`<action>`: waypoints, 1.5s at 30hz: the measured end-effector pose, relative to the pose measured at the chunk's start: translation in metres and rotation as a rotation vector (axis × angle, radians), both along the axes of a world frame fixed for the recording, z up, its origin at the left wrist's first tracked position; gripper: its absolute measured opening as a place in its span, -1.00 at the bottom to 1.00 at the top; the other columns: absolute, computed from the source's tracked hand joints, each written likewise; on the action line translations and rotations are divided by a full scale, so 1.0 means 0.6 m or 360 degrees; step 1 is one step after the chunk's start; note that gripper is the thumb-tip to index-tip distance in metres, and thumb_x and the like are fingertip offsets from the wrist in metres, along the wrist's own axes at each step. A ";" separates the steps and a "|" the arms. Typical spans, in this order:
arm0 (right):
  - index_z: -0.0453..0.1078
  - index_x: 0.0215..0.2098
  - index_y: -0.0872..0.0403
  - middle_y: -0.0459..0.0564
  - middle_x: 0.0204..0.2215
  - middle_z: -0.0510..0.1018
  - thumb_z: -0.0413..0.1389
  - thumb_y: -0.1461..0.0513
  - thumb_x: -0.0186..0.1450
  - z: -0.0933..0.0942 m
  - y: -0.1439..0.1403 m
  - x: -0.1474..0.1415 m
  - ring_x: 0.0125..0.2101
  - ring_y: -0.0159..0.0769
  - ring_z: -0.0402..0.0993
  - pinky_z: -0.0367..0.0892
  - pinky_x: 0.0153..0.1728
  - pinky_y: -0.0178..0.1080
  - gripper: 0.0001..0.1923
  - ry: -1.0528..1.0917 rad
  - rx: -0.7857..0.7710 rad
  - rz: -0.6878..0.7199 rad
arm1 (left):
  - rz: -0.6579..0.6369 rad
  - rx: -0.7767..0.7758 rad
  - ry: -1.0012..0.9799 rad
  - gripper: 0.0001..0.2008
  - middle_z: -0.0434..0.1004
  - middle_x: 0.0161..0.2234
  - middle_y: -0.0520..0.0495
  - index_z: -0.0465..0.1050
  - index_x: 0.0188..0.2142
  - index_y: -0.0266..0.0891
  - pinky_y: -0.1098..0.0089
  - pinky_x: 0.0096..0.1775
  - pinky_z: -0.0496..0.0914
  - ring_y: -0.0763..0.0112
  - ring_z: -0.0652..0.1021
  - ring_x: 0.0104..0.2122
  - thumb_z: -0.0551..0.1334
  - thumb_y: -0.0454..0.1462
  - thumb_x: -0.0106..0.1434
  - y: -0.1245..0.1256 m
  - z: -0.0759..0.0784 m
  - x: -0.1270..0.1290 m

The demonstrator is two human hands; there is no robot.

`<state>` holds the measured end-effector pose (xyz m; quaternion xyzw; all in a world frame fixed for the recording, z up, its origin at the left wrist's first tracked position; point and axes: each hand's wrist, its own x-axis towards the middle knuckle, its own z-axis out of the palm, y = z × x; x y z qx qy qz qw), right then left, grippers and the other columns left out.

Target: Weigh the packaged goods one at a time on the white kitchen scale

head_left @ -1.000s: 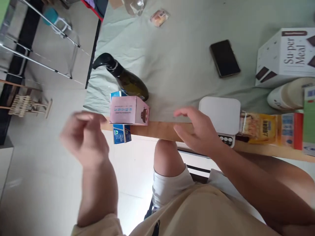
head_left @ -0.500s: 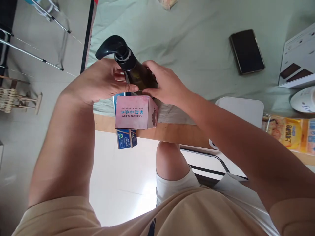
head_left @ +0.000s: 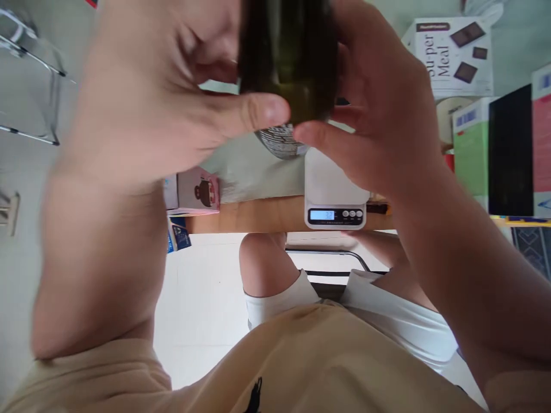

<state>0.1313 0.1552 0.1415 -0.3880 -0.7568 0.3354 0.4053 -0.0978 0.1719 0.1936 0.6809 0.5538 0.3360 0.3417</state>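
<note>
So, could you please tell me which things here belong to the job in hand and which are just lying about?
In hand: dark bottle, held by left hand and right hand; perhaps white scale, its display lit.
Lying about: pink box, blue box, Su-per Meal box, green box.

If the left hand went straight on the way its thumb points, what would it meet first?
The dark bottle, which the left hand is touching; beyond it, the right hand on the bottle's other side seems next, though depth is unclear.

Dark green pump bottle (head_left: pixel 288 63) lifted.
The left hand (head_left: pixel 202 109) and right hand (head_left: pixel 383 109) have carried it from well left of the digital scale (head_left: pixel 333 186) to up near that scale.
</note>
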 end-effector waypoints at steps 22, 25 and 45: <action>0.26 0.48 -0.42 -0.07 0.46 0.47 0.33 -0.18 0.40 -0.164 -0.068 0.162 0.48 0.01 0.47 0.45 0.52 0.24 -0.26 0.0355 -0.0158 -0.0263 | -0.0402 0.0030 -0.0809 -0.30 0.72 0.18 -0.16 0.67 0.11 -0.06 0.08 0.28 0.62 0.02 0.68 0.29 0.29 0.40 0.38 0.004 -0.235 0.128; 0.33 0.40 -0.46 -0.07 0.40 0.50 0.17 -0.27 0.46 -0.179 -0.073 0.158 0.45 0.04 0.50 0.46 0.51 0.24 -0.41 0.0481 -0.0028 -0.0552 | -0.0105 0.0144 -0.1062 -0.29 0.71 0.22 -0.09 0.65 0.13 0.02 0.20 0.29 0.59 0.11 0.64 0.35 0.15 0.44 0.43 -0.006 -0.294 0.130; 0.36 0.41 -0.37 0.02 0.37 0.48 0.26 -0.07 0.46 -0.234 -0.092 0.164 0.40 0.06 0.55 0.50 0.47 0.30 -0.42 0.0565 -0.0046 -0.0474 | -0.0279 0.0096 -0.0878 -0.21 0.65 0.16 -0.18 0.52 0.22 0.04 -0.01 0.27 0.61 -0.10 0.67 0.25 0.43 0.41 0.22 -0.050 -0.333 0.167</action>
